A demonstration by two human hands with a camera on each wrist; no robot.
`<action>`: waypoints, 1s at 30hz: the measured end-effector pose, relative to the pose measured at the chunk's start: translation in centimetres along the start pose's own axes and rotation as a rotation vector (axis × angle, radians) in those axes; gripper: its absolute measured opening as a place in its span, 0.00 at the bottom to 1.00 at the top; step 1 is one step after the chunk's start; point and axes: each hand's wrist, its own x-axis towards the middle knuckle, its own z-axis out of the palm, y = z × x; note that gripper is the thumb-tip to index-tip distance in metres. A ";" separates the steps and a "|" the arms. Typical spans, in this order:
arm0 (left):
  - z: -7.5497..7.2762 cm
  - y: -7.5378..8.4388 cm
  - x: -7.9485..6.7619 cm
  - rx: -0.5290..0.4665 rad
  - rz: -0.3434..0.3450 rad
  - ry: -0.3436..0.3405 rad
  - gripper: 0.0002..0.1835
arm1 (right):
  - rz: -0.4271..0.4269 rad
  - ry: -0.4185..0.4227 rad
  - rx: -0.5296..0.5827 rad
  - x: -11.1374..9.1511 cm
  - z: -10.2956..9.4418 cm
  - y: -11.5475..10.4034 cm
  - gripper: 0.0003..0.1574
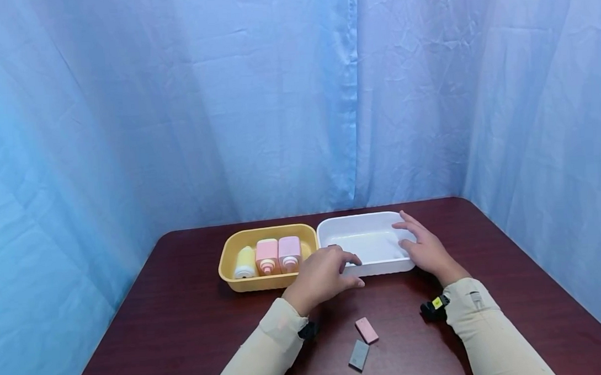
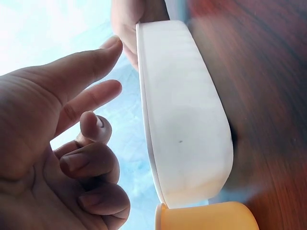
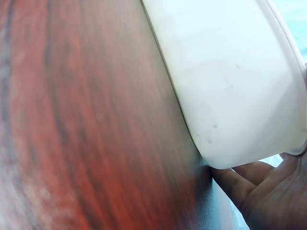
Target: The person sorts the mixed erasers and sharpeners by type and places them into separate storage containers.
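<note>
A white plastic bin (image 1: 367, 243) stands at the back of the table. My right hand (image 1: 429, 255) is at its right end, thumb and index finger over the rim, other fingers along the outer wall (image 3: 225, 91), gripping that side. My left hand (image 1: 325, 275) hovers before the bin's front left edge and holds nothing. In the left wrist view its thumb and index finger (image 2: 96, 98) reach toward the rim and the other fingers are loosely curled. Nearer on the table lie a small pink block (image 1: 367, 330) and a small grey block (image 1: 359, 355).
Left of the white bin, a yellow bin (image 1: 234, 286) stands against it. Inside lie a pale yellow bottle (image 1: 245, 262), a pink bottle (image 1: 267, 252) and a lilac bottle (image 1: 289, 248). Blue curtains (image 1: 277, 100) hang behind the dark red wooden table (image 1: 186, 324).
</note>
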 end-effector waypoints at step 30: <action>0.9 -0.2 -2.2 -0.069 0.238 -0.334 0.18 | -0.012 0.000 0.006 0.0 0.0 0.0 0.28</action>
